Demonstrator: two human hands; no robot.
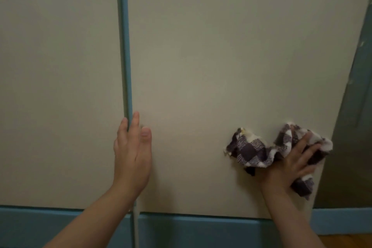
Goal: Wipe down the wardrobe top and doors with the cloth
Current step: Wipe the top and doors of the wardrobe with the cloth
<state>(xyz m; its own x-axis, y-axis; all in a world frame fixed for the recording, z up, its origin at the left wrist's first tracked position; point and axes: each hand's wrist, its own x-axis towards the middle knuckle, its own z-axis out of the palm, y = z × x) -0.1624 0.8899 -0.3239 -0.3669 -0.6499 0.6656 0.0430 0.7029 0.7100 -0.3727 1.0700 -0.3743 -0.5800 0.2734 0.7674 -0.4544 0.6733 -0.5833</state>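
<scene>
Your view is filled by two cream wardrobe doors: the left door (56, 66) and the wider right door (221, 56), which stands slightly proud of the frame. A blue vertical strip (124, 46) runs between them. Below both runs a blue base board (191, 229). At far right there is a dim grey-green wall (354, 106), with a sliver of wooden floor (348, 241) in the near right corner.

Your left hand (131, 153) lies flat at the seam low down, fingers straight and close together. The fingertips (135, 119) rest on the blue strip, and the thumb rests on the right door's edge. It holds nothing.

Your right hand (289, 165) presses the cloth (249, 151) against the lower right part of the right door, near its right edge. Its fingers (306, 147) are spread wide and fairly straight over the fabric. The cloth is checked purple and white, and it is crumpled. It bunches out to the left of the hand, and one end hangs below the palm.
</scene>
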